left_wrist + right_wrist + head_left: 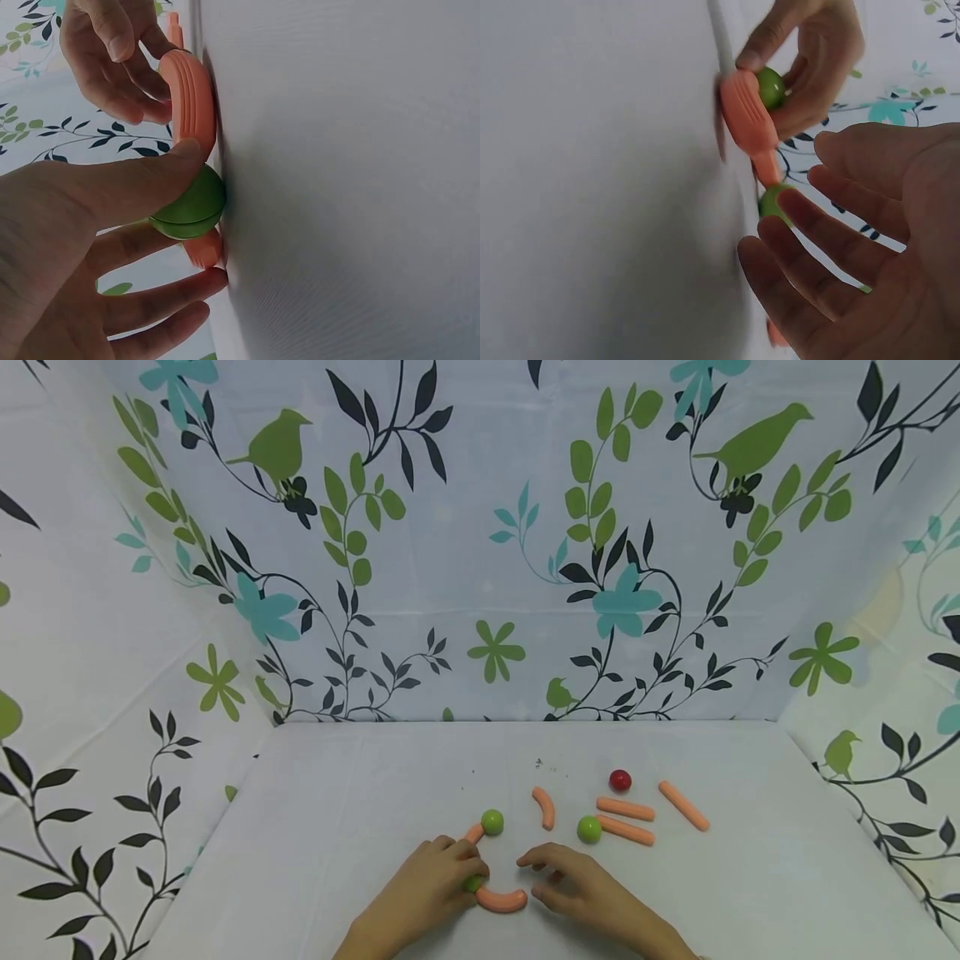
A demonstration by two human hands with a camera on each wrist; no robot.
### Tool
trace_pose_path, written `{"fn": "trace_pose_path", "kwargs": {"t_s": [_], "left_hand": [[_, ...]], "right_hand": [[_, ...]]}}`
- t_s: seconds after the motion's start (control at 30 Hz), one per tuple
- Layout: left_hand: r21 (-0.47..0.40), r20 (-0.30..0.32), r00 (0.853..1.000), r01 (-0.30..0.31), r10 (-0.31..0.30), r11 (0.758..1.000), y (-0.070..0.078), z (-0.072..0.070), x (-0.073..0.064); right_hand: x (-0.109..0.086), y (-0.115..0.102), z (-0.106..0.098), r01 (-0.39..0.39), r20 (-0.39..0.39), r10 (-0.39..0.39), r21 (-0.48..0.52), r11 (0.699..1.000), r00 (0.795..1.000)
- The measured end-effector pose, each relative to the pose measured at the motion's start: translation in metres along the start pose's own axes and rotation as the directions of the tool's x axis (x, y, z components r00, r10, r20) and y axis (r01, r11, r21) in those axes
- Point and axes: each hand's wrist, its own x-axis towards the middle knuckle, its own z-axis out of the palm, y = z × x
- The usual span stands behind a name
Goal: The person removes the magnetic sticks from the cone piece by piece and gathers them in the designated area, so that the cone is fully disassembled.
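My left hand (438, 881) pinches a green ball (196, 208) between thumb and fingers, low over the white table. Joined to that ball is a curved, grooved orange piece (501, 902), its thumb-side end under my left thumb in the left wrist view. Beyond the left fingers an orange stick (474, 834) leads to a second green ball (492, 822); the hand hides part of this stick. My right hand (581, 887) holds nothing, its fingers spread and slightly bent. It hovers just right of the curved piece's free end.
On the white table (360, 793), farther back, lie a small curved orange piece (543, 808) and a red ball (620, 780). Right of it is a loose orange stick (684, 806). Another stick (626, 809) lies beside one touching a green ball (589, 829). Patterned cloth (495, 568) rises behind.
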Motion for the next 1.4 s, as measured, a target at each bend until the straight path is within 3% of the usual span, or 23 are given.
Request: {"fn": "trace_pose_path", "kwargs": {"t_s": [0.23,0.43,0.7,0.97,1.2,1.4], "left_hand": [[0.024,-0.056,0.998,-0.037,0.039,0.999,0.004,0.008,0.001],[0.019,-0.080,0.996,-0.032,0.034,0.999,0.009,0.015,-0.001],[-0.005,-0.039,0.999,-0.007,0.007,1.000,0.010,0.013,-0.001],[0.021,-0.065,0.998,-0.005,0.006,1.000,0.009,0.016,-0.001],[0.012,-0.051,0.999,-0.003,0.004,1.000,0.008,0.017,-0.001],[0.005,-0.042,0.999,0.001,-0.001,1.000,0.006,0.014,-0.001]], "right_hand": [[-0.002,-0.004,0.016,-0.009,0.060,0.008,0.023,1.000,0.998],[-0.002,-0.005,0.028,0.023,0.046,-0.023,-0.008,1.000,0.999],[0.001,-0.007,0.034,0.039,0.038,-0.038,-0.019,0.999,0.999],[0.000,-0.011,0.035,0.018,0.046,-0.018,0.004,1.000,0.999],[0.000,-0.009,0.035,0.033,0.040,-0.033,-0.004,0.999,0.999],[0.001,-0.009,0.033,-0.001,0.053,0.003,-0.037,0.999,0.999]]}}
